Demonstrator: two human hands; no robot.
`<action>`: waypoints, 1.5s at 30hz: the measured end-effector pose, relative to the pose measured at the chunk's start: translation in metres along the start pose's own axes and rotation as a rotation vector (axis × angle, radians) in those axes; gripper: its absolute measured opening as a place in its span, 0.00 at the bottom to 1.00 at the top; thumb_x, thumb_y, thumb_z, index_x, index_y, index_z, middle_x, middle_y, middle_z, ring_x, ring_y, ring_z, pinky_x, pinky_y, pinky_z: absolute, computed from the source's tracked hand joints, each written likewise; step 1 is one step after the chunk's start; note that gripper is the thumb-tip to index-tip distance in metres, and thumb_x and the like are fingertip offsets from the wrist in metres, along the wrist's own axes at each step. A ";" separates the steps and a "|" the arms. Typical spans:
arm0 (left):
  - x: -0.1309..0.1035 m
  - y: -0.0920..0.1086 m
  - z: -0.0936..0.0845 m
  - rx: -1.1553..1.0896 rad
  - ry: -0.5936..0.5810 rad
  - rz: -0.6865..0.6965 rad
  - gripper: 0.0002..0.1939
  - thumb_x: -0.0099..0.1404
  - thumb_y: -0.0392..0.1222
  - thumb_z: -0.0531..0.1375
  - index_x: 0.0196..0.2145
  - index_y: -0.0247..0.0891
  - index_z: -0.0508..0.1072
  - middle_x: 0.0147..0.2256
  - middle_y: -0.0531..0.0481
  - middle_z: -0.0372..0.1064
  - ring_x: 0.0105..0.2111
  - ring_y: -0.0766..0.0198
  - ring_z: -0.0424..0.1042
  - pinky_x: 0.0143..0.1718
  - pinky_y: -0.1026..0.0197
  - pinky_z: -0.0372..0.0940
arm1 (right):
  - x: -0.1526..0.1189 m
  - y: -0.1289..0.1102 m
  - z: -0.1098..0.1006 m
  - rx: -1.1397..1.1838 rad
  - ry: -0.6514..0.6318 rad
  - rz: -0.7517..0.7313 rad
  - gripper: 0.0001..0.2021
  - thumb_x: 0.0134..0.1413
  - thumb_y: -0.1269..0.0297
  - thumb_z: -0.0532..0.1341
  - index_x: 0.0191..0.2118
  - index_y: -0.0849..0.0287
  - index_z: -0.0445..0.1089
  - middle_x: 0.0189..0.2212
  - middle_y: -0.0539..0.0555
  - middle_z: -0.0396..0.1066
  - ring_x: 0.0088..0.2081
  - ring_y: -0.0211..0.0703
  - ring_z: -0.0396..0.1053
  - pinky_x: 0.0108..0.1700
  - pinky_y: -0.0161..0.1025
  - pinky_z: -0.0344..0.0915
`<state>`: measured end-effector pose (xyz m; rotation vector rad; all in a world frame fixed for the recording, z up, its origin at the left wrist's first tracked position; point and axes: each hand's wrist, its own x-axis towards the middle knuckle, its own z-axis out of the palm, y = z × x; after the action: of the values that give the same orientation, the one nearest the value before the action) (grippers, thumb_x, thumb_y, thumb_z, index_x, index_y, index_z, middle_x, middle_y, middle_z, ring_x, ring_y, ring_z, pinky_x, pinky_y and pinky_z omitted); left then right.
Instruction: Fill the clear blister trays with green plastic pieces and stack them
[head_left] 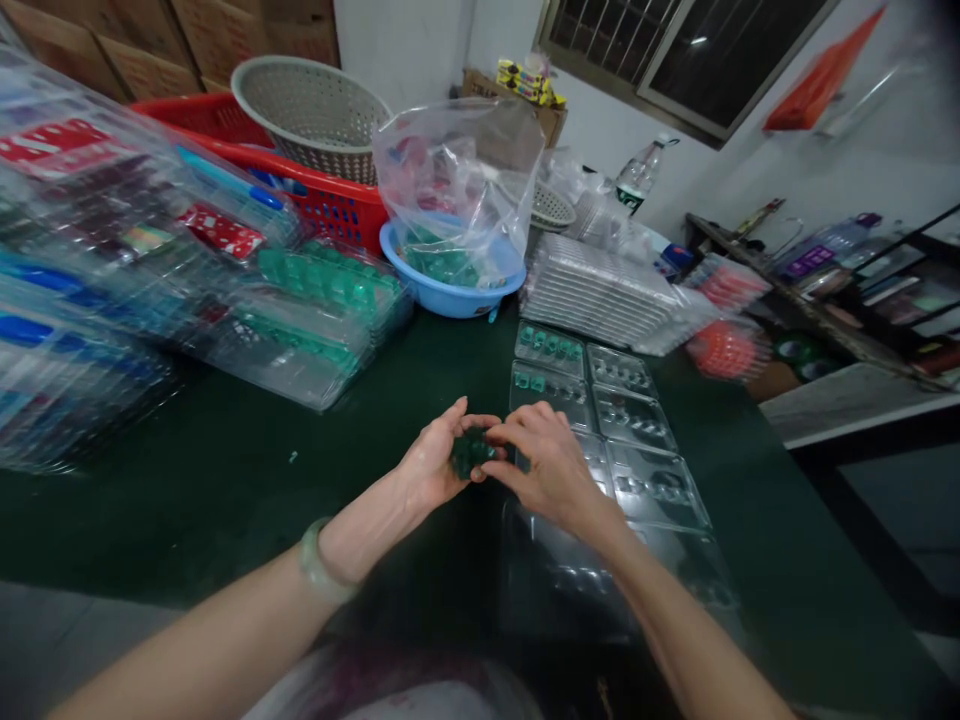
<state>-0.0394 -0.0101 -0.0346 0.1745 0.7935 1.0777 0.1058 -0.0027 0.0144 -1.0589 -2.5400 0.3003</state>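
Note:
My left hand [442,455] is cupped, palm up, around a small pile of green translucent plastic pieces [466,455]. Thumb and fingertips of my right hand [541,462] pinch at the pile's edge, on a green piece mostly hidden by the fingers. Just right of both hands lie clear plastic blister trays [652,485] in two columns. Green pieces sit in the pockets of the farthest left tray [550,347], and a couple more in the tray [551,392] below it. My right forearm covers part of the nearer trays.
Stacked filled clear packs [300,310] crowd the left of the dark green table [247,500]. Behind stand a blue basin [450,295] with green pieces and a plastic bag, a red basket [337,205], a grey colander [307,110] and stacked clear trays [600,295].

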 end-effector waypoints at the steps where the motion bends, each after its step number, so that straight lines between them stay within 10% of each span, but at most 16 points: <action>1: 0.000 0.000 0.001 0.002 0.004 -0.016 0.17 0.59 0.50 0.52 0.30 0.32 0.69 0.23 0.47 0.65 0.18 0.66 0.64 0.12 0.67 0.53 | 0.000 -0.003 0.001 -0.032 -0.017 -0.017 0.10 0.46 0.59 0.61 0.37 0.54 0.69 0.33 0.54 0.67 0.38 0.45 0.58 0.36 0.42 0.51; 14: 0.002 0.003 0.008 0.178 0.004 0.024 0.05 0.57 0.32 0.54 0.26 0.33 0.69 0.21 0.50 0.66 0.14 0.69 0.61 0.11 0.66 0.58 | 0.000 0.007 0.012 0.138 0.026 0.135 0.06 0.46 0.71 0.56 0.31 0.53 0.66 0.29 0.44 0.69 0.35 0.37 0.61 0.39 0.37 0.54; 26: -0.009 -0.003 0.011 0.414 -0.135 0.200 0.13 0.50 0.40 0.63 0.35 0.34 0.69 0.20 0.49 0.65 0.20 0.70 0.63 0.13 0.73 0.50 | -0.003 0.027 0.025 1.217 0.224 0.586 0.05 0.38 0.68 0.62 0.27 0.60 0.69 0.22 0.47 0.66 0.25 0.33 0.62 0.30 0.32 0.58; 37: -0.012 -0.003 0.012 0.493 -0.138 0.256 0.14 0.54 0.44 0.60 0.36 0.33 0.69 0.17 0.52 0.61 0.16 0.72 0.57 0.12 0.72 0.47 | -0.006 0.031 0.025 1.321 0.124 0.543 0.06 0.37 0.68 0.65 0.25 0.61 0.68 0.24 0.47 0.66 0.27 0.32 0.61 0.33 0.33 0.56; 45: -0.008 -0.006 0.004 0.270 -0.242 0.054 0.09 0.53 0.42 0.61 0.27 0.34 0.67 0.22 0.52 0.61 0.19 0.73 0.62 0.13 0.73 0.45 | -0.004 0.021 0.024 1.439 0.078 0.632 0.04 0.37 0.68 0.62 0.23 0.62 0.67 0.23 0.49 0.67 0.27 0.36 0.63 0.34 0.35 0.56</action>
<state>-0.0343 -0.0181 -0.0304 0.5475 0.7160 0.9746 0.1121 0.0078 -0.0150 -1.0375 -1.1624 1.7876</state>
